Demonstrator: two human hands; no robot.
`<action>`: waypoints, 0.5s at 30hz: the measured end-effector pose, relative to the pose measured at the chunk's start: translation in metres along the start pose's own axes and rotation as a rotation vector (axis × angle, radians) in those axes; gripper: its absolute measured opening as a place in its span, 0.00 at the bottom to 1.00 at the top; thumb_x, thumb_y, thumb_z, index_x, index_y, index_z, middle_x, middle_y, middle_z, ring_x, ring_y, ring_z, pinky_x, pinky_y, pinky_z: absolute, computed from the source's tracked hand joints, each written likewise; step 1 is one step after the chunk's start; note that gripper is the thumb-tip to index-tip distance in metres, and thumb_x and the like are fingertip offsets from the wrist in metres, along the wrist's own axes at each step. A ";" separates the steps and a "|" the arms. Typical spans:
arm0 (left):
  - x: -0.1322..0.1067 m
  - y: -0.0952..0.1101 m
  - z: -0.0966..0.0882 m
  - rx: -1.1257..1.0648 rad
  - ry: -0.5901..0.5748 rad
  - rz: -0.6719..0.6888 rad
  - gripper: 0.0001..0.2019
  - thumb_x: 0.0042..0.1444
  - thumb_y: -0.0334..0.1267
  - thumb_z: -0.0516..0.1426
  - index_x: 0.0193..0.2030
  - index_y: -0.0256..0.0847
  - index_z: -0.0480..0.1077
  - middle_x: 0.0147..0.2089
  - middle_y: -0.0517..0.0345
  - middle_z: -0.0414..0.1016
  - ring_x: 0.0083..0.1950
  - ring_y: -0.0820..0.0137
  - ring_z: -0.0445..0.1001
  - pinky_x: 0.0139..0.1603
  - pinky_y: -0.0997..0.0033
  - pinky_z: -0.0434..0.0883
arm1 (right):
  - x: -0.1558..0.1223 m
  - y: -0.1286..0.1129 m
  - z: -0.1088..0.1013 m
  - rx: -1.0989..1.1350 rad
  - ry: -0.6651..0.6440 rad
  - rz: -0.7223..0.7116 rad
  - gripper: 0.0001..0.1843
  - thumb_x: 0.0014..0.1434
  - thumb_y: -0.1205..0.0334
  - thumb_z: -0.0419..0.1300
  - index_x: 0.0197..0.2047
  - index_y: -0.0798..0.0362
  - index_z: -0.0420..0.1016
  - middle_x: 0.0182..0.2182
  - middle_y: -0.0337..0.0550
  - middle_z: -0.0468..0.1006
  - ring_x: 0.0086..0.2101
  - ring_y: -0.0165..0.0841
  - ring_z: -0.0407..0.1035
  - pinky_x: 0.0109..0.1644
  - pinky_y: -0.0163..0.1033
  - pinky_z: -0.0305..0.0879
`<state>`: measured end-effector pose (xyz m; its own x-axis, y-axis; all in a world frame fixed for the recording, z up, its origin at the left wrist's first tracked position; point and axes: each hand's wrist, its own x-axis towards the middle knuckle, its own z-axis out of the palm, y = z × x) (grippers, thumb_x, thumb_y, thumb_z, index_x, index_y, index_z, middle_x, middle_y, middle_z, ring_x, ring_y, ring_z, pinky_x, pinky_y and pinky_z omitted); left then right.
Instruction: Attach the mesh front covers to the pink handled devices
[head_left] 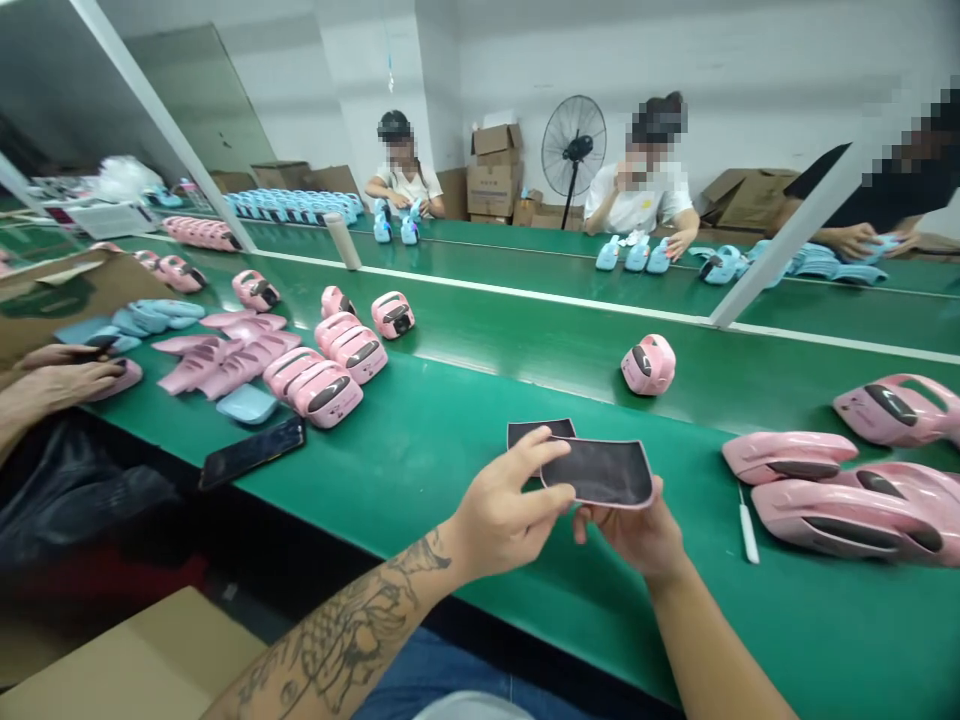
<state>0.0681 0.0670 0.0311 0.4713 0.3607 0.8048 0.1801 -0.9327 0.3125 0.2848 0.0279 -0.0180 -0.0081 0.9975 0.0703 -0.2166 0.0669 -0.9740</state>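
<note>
Two thin black pads with pink rims are held over the green bench, one pad (600,473) overlapping a second one (537,433). My left hand (510,490) pinches their left ends between fingers and thumb. My right hand (630,535) supports the front pad from below. To the right lie glossy pink plastic shells (862,515), with a white-handled tool (748,525) beside them. A round pink casing (649,365) sits beyond my hands, apart from them.
A black phone (251,452) and rows of pink casings (326,390) lie on the green bench to the left. A co-worker's hand (64,380) holds a pink part at the left edge. Several people work with blue parts across the bench.
</note>
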 end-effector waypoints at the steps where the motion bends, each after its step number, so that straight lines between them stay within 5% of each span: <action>1: 0.001 0.003 0.002 -0.017 -0.019 0.019 0.13 0.62 0.24 0.60 0.51 0.39 0.76 0.68 0.38 0.71 0.74 0.49 0.68 0.70 0.46 0.73 | -0.003 -0.004 0.000 0.114 -0.072 0.058 0.44 0.61 0.20 0.45 0.52 0.47 0.83 0.47 0.55 0.86 0.39 0.50 0.81 0.36 0.53 0.78; 4: 0.000 0.000 0.008 -0.098 -0.079 0.028 0.16 0.62 0.30 0.62 0.57 0.41 0.74 0.73 0.37 0.66 0.74 0.50 0.68 0.69 0.50 0.75 | -0.008 -0.015 -0.003 0.390 -0.130 0.190 0.40 0.62 0.25 0.47 0.62 0.40 0.78 0.65 0.48 0.76 0.59 0.55 0.75 0.57 0.63 0.74; 7: -0.003 -0.033 0.007 -0.176 -0.052 -0.056 0.26 0.61 0.41 0.65 0.65 0.41 0.70 0.75 0.36 0.63 0.74 0.49 0.69 0.71 0.46 0.72 | -0.005 -0.028 -0.011 0.518 -0.091 0.285 0.40 0.61 0.27 0.50 0.64 0.41 0.77 0.67 0.50 0.74 0.60 0.56 0.74 0.65 0.68 0.67; 9: 0.002 -0.077 -0.002 -0.031 0.041 -0.314 0.24 0.63 0.42 0.61 0.65 0.41 0.71 0.73 0.40 0.67 0.74 0.51 0.68 0.74 0.45 0.68 | 0.000 -0.034 -0.017 0.563 -0.059 0.318 0.43 0.59 0.26 0.51 0.67 0.42 0.75 0.69 0.51 0.72 0.59 0.56 0.75 0.66 0.68 0.66; 11: 0.016 -0.133 -0.019 0.341 0.124 -0.782 0.19 0.64 0.38 0.58 0.61 0.41 0.72 0.71 0.44 0.70 0.75 0.56 0.66 0.77 0.50 0.63 | 0.005 -0.036 -0.023 0.589 -0.014 0.316 0.44 0.58 0.25 0.52 0.69 0.42 0.73 0.71 0.50 0.69 0.58 0.55 0.75 0.65 0.66 0.67; 12: 0.026 -0.162 -0.030 0.434 0.157 -0.909 0.22 0.63 0.35 0.57 0.64 0.36 0.70 0.73 0.36 0.67 0.77 0.52 0.63 0.77 0.47 0.61 | 0.007 -0.036 -0.026 0.601 0.013 0.304 0.44 0.59 0.26 0.52 0.69 0.42 0.72 0.72 0.50 0.68 0.58 0.55 0.76 0.64 0.65 0.69; 15: 0.062 -0.238 -0.071 0.601 0.169 -1.072 0.34 0.57 0.30 0.59 0.70 0.24 0.59 0.77 0.22 0.52 0.81 0.42 0.50 0.78 0.37 0.51 | 0.013 -0.027 -0.031 0.630 0.111 0.244 0.42 0.63 0.27 0.50 0.70 0.42 0.71 0.72 0.51 0.68 0.54 0.52 0.78 0.57 0.62 0.74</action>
<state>-0.0066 0.3116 0.0422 -0.2673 0.8958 0.3551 0.7940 -0.0040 0.6078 0.3212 0.0399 0.0026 -0.0360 0.9811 -0.1903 -0.7485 -0.1527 -0.6453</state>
